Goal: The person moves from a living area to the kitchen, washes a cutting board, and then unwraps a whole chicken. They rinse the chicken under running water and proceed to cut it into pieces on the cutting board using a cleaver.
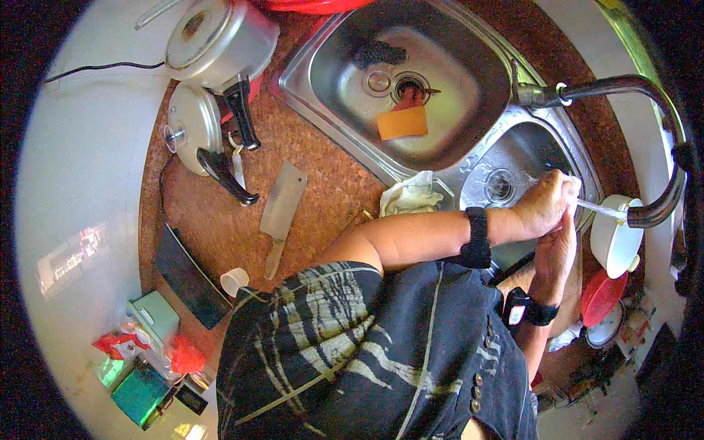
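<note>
Water runs from the curved faucet (638,215) onto both hands over the small steel basin (487,159). My left hand (542,203) is curled against my right hand (556,247), which comes up from below with fingers meeting it. Something whitish, water or foam, shows where they touch; whether anything is held between them is hidden. A crumpled pale cloth (412,192) lies at the sink edge beside my left forearm. In the larger basin (341,71) are an orange rectangular piece (402,122), a reddish item at the drain and a dark bunched item (379,53).
A cleaver (283,201) lies on the brown counter (330,181). Left of it stand a pressure cooker pot (220,49), its lid (195,129) and a small white cup (235,281). A white bowl (616,242) and a red bowl (604,297) are right of the basin.
</note>
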`<action>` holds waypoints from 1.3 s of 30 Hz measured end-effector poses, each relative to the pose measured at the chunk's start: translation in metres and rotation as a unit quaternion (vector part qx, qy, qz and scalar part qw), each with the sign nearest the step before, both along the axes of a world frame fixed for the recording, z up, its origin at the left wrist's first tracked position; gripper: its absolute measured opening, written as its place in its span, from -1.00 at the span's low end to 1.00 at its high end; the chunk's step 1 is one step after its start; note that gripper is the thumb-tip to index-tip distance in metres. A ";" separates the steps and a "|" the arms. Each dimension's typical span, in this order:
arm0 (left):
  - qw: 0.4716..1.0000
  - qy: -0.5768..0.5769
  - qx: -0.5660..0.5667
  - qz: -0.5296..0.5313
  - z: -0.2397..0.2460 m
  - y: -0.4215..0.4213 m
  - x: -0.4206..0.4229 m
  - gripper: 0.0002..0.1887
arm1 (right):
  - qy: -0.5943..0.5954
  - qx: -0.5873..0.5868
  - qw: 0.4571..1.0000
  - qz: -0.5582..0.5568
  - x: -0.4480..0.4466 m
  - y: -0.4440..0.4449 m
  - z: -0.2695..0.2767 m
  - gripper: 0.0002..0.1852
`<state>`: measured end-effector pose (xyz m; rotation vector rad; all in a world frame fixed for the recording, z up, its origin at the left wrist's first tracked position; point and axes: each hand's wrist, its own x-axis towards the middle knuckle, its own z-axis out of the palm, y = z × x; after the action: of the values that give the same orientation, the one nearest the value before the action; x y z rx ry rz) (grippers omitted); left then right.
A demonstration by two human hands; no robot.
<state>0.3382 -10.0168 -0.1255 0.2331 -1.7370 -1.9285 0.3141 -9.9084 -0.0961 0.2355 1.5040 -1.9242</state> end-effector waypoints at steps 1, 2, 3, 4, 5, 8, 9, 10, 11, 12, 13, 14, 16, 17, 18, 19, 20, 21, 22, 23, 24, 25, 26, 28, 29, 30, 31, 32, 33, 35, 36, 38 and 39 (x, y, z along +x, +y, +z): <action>0.995 0.007 -0.073 0.074 0.002 0.002 0.001 -0.89 | -0.001 0.018 1.000 -0.001 -0.003 0.002 -0.004 -0.50; 0.978 0.015 -0.158 0.137 0.004 0.007 0.001 -0.92 | -0.017 0.023 0.999 -0.024 -0.005 0.003 -0.007 -0.48; 0.953 0.021 -0.240 0.182 0.006 0.012 0.002 -0.93 | -0.028 0.013 0.998 -0.053 -0.005 0.003 -0.009 -0.47; 0.989 0.014 -0.139 0.049 0.004 0.012 0.002 -0.92 | 0.016 0.080 0.996 -0.034 -0.004 0.002 -0.010 -0.45; 0.998 0.045 0.019 -0.033 0.001 0.011 0.002 -0.88 | 0.043 0.106 0.990 -0.080 -0.002 0.000 -0.008 -0.56; 0.939 -0.210 0.273 -0.024 -0.018 -0.008 0.001 -0.75 | 0.083 0.126 0.988 -0.004 0.014 -0.011 0.007 -0.68; 0.955 -0.221 0.194 -0.035 -0.026 -0.020 0.000 -0.69 | 0.101 0.079 0.992 0.007 0.019 -0.015 0.013 -0.68; 0.935 -0.243 0.257 -0.036 -0.028 -0.022 0.000 -0.68 | 0.075 0.037 0.996 0.043 0.022 -0.018 0.019 -0.66; 0.920 -0.204 0.322 -0.095 -0.031 -0.032 0.001 -0.67 | 0.074 0.027 0.996 0.033 0.024 -0.020 0.023 -0.64; 0.894 -0.184 0.378 -0.153 -0.031 -0.038 0.001 -0.61 | 0.059 0.009 0.998 0.031 0.025 -0.021 0.026 -0.64; 0.878 -0.171 0.402 -0.196 -0.027 -0.041 0.005 -0.55 | 0.044 -0.010 0.999 0.031 0.024 -0.021 0.029 -0.64; 0.856 -0.191 0.435 -0.206 -0.022 -0.040 0.008 -0.61 | 0.033 -0.017 0.999 0.036 0.023 -0.020 0.030 -0.64; 0.823 -0.193 0.478 -0.240 -0.006 -0.039 0.011 -0.66 | 0.011 -0.014 0.999 0.034 0.020 -0.015 0.030 -0.66; 0.814 -0.161 0.492 -0.264 0.002 -0.040 0.011 -0.67 | 0.029 -0.016 0.999 0.035 0.019 -0.013 0.030 -0.63; 0.846 -0.151 0.451 -0.239 0.009 -0.040 0.008 -0.65 | 0.040 -0.018 0.998 0.051 0.018 -0.010 0.029 -0.59; 0.859 -0.100 0.443 -0.236 0.015 -0.041 0.006 -0.78 | 0.042 -0.010 0.997 0.058 0.017 -0.008 0.028 -0.55; 0.868 -0.131 0.430 -0.211 0.020 -0.040 0.004 -0.75 | 0.067 -0.002 0.996 0.060 0.016 -0.006 0.027 -0.46; 0.878 -0.139 0.418 -0.189 0.024 -0.041 0.001 -0.71 | 0.086 0.010 0.994 0.067 0.016 -0.005 0.025 -0.43; 0.878 -0.138 0.417 -0.191 0.027 -0.042 0.001 -0.56 | 0.098 -0.007 0.993 0.069 0.016 -0.003 0.025 -0.43; 0.880 -0.173 0.404 -0.180 0.029 -0.043 0.001 -0.44 | 0.111 -0.023 0.991 0.072 0.015 -0.001 0.024 -0.43; 0.887 -0.141 0.383 -0.217 0.031 -0.043 0.001 -0.39 | 0.083 -0.037 0.993 0.077 0.015 0.001 0.023 -0.45; 0.893 -0.146 0.358 -0.229 0.033 -0.043 0.003 -0.33 | 0.082 -0.027 0.993 0.080 0.014 0.004 0.023 -0.47; 0.900 -0.140 0.334 -0.241 0.035 -0.042 0.004 -0.34 | 0.081 -0.026 0.993 0.086 0.013 0.006 0.022 -0.48; 0.906 -0.142 0.316 -0.243 0.040 -0.039 0.004 -0.37 | 0.092 -0.016 0.991 0.095 0.012 0.010 0.021 -0.52; 0.909 -0.142 0.308 -0.243 0.043 -0.038 0.005 -0.39 | 0.105 -0.006 0.989 0.100 0.011 0.011 0.021 -0.55; 0.909 -0.148 0.302 -0.246 0.047 -0.037 0.005 -0.42 | 0.119 0.003 0.987 0.104 0.011 0.011 0.021 -0.57; 0.913 -0.153 0.283 -0.252 0.050 -0.036 0.005 -0.41 | 0.132 0.013 0.985 0.109 0.010 0.011 0.021 -0.59; 0.916 -0.158 0.263 -0.258 0.054 -0.036 0.006 -0.40 | 0.166 0.025 0.979 0.112 0.010 0.011 0.022 -0.62; 0.921 -0.175 0.240 -0.253 0.057 -0.035 0.005 -0.39 | 0.153 0.005 0.983 0.099 0.010 0.011 0.023 -0.62; 0.929 -0.150 0.231 -0.247 0.063 -0.031 0.006 -0.36 | 0.117 -0.025 0.990 0.071 0.010 0.011 0.026 -0.63; 0.932 -0.146 0.228 -0.242 0.065 -0.030 0.007 -0.34 | 0.107 -0.023 0.992 0.067 0.010 0.011 0.026 -0.63; 0.936 -0.122 0.227 -0.242 0.068 -0.028 0.010 -0.31 | 0.134 0.007 0.989 0.069 0.010 0.012 0.025 -0.61; 0.935 -0.137 0.223 -0.238 0.069 -0.028 0.011 -0.29 | 0.145 0.024 0.986 0.075 0.010 0.012 0.023 -0.59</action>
<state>0.3488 -10.0447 -0.0570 0.2726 -1.5969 -2.7604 0.3245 -9.8962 -0.0733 -0.1408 1.7052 -1.8614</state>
